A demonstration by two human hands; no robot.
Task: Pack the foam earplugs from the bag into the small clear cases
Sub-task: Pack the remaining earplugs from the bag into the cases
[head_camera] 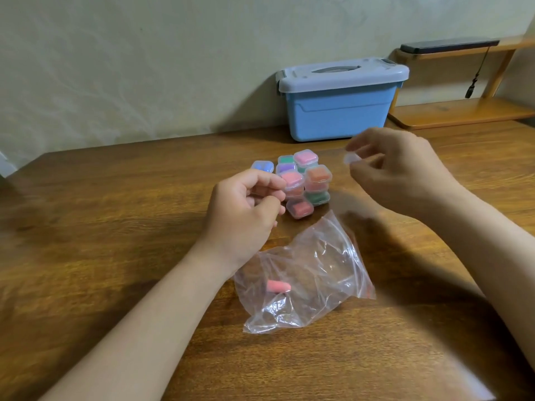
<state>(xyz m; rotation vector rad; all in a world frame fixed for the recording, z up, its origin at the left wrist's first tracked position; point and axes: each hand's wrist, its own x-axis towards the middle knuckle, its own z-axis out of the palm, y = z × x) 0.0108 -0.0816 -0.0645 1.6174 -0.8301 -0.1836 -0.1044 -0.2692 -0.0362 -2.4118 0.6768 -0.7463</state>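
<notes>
Cases: a cluster of small clear cases [301, 180] sits mid-surface, stacked and side by side, each showing colour inside (pink, green, orange-red, purple, blue), so they read as filled and shut.
Bag: a clear plastic bag [307, 273] lies crumpled on the surface [115, 227] just in front of the cluster, close to the person.
Earplug: one pink foam earplug [278, 286] shows inside the bag near its lower left; no other is plainly visible, though creases and glare could hide one.
Left hand: the left hand [246, 206] is curled beside the stack, fingers [272, 183] closed toward the thumb and touching or almost touching a pink case; whether it pinches anything cannot be told.
Right hand: the right hand [402, 169] hovers above and to the right of the cluster, its fingers nipped on a small pale, clear piece [351, 159] (blurred; likely an empty case or its lid).
Done: by the look of it, most of the packing, with about ten cases loaded.
Left: judged from the bag, the last earplug or so to go into the piece held in the right hand, then closing it and adding it to the cluster.
Background: a blue lidded box [338, 99] stands at the wall, untouched.
</notes>
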